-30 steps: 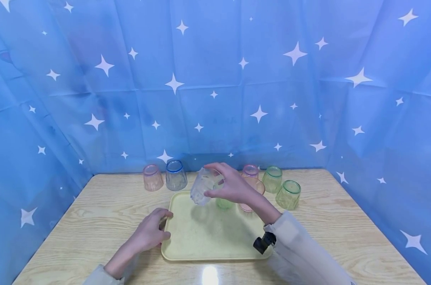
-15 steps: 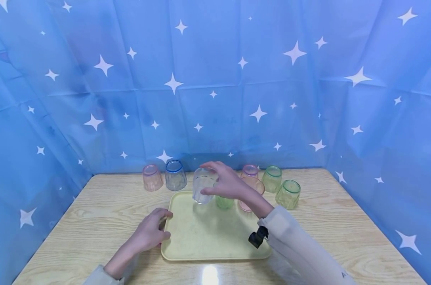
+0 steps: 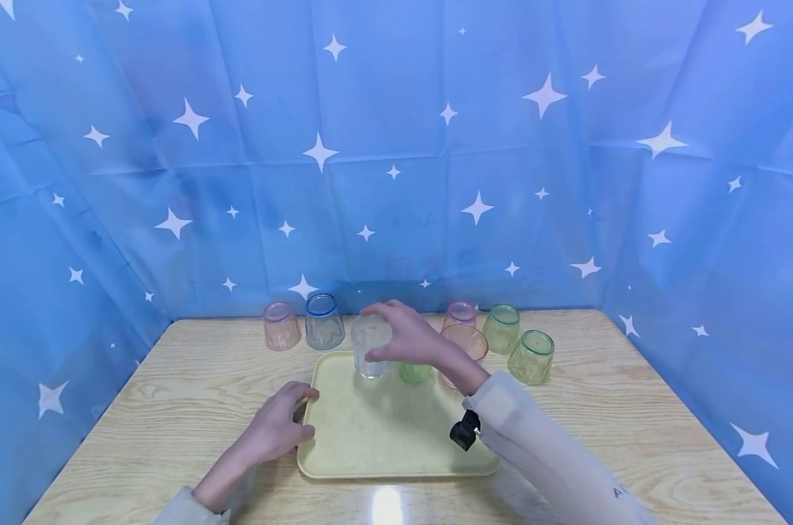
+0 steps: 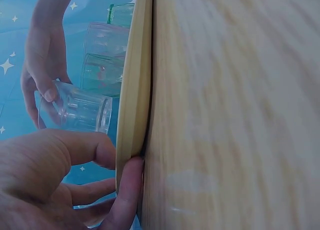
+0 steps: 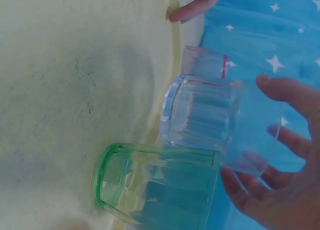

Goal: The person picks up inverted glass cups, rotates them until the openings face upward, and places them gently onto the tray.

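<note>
In the head view, my right hand (image 3: 406,337) grips a clear glass (image 3: 370,348) by its upper part, over the back left of the yellow tray (image 3: 396,452). The glass is roughly upright, its lower end very near the tray; whether they touch I cannot tell. Beside it on the tray stands a green glass (image 5: 160,185), partly hidden by my right hand in the head view. My left hand (image 3: 277,425) is at the tray's left edge. In the left wrist view, its fingers (image 4: 102,149) pinch the rim from both sides.
At the back left stand a pink glass (image 3: 282,328) and a blue-rimmed glass (image 3: 325,324). Right of my right hand are an orange-pink glass (image 3: 469,340), a pink-purple one (image 3: 461,313) and two green glasses (image 3: 531,361). A blue starry curtain (image 3: 396,182) surrounds the wooden table (image 3: 173,408).
The clear glass has gone from tilted to roughly upright in my right hand. That hand has shifted slightly left and lower. My left hand stays at the tray's edge.
</note>
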Demonstrator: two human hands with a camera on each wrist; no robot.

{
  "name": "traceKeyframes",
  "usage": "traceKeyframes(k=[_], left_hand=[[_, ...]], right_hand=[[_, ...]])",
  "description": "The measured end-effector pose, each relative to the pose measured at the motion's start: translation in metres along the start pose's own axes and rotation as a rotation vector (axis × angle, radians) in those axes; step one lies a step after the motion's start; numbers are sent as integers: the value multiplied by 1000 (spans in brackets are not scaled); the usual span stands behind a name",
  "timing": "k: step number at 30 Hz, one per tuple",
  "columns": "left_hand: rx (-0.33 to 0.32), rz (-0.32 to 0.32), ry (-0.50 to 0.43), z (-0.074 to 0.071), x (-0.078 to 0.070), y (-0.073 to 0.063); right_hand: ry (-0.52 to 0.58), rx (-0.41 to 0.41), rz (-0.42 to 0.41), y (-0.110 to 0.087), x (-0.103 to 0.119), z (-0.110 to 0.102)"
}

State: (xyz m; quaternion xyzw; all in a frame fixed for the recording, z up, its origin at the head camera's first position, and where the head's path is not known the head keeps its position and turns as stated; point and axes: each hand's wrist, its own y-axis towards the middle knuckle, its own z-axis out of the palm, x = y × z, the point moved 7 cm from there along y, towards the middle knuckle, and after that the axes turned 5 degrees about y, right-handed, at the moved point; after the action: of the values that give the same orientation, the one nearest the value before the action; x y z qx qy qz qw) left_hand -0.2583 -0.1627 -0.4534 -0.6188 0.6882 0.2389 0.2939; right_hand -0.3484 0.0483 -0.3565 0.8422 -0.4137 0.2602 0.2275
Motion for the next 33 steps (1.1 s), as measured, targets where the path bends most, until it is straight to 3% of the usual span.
traceKeyframes(k=[23, 33], left_hand=[[-2, -6, 0, 0, 1, 0], [2, -3, 6, 0, 0, 0]], right_hand=[[-89, 48, 51, 8, -10, 17], [-70, 85, 68, 8, -13, 21]])
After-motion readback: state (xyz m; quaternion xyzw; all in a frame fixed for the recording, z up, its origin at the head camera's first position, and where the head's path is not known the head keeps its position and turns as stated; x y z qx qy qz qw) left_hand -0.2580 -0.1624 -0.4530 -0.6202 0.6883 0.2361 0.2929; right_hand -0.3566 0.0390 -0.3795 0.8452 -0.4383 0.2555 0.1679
